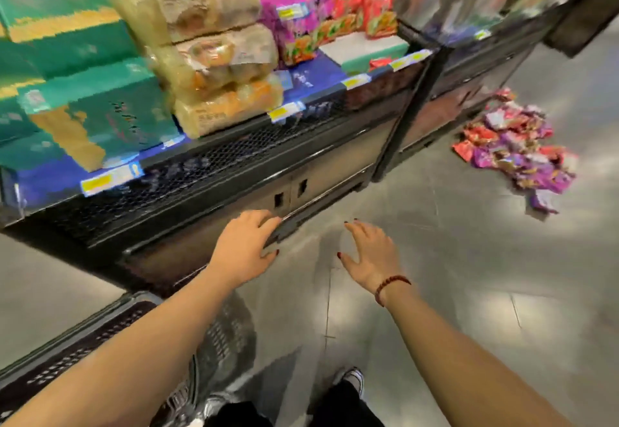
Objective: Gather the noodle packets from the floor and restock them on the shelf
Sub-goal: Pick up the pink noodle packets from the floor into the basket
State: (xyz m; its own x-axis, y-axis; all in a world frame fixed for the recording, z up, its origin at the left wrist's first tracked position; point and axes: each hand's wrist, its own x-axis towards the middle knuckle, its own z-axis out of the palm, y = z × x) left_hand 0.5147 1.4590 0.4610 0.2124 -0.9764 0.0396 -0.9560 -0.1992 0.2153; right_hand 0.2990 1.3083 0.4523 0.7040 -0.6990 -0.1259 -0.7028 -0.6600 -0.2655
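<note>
noodle packets (517,145): loose heap on floor (452,276) at 2 o'clock, crinkled purple, pink, red wrappers, near shelf (234,155) base. left hand (246,247), right hand (366,254): both spread wide, holding nothing, held over floor, well apart from heap.

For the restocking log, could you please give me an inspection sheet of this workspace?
Surface: glossy grey tiled floor.
Job's things: red and purple noodle packets heaped on the floor beside the far shelf unit; similar packets on the shelf.
Clutter: black perforated basket at lower left.
Grips: left hand and right hand both open, holding nothing; beaded bracelet on the right wrist.
Cables: nothing seen.
Surroundings: teal boxes and bagged buns on the shelf; yellow price tags along its edge.
</note>
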